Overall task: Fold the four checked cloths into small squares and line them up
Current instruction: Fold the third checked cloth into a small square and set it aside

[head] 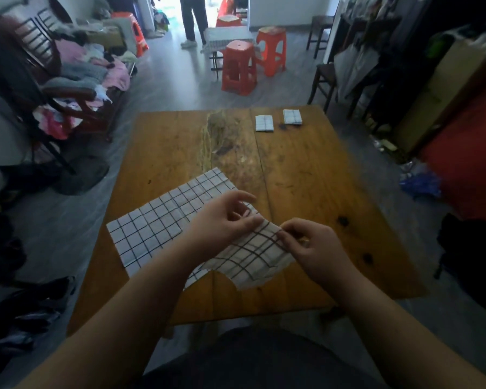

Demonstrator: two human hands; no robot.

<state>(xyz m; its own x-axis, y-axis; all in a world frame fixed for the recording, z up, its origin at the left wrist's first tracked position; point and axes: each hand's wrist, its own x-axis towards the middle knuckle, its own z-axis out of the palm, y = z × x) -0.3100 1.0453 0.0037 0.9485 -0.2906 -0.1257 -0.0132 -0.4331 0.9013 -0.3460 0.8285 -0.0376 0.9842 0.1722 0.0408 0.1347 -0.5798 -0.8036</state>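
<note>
Two checked cloths folded into small squares lie side by side at the table's far right: one (264, 123) and another (292, 117). A flat checked cloth (157, 223) is spread on the near left of the wooden table (306, 175). Over its right part a crumpled checked cloth (257, 254) is lifted off the table. My left hand (222, 220) pinches its upper edge with thumb and fingers. My right hand (310, 245) pinches the same edge just to the right.
Red plastic stools (239, 67) and a small covered table stand on the floor beyond the table. A person's legs (192, 21) are in the far doorway. A chair heaped with clothes (82, 74) is at the left, dark furniture and bags at the right.
</note>
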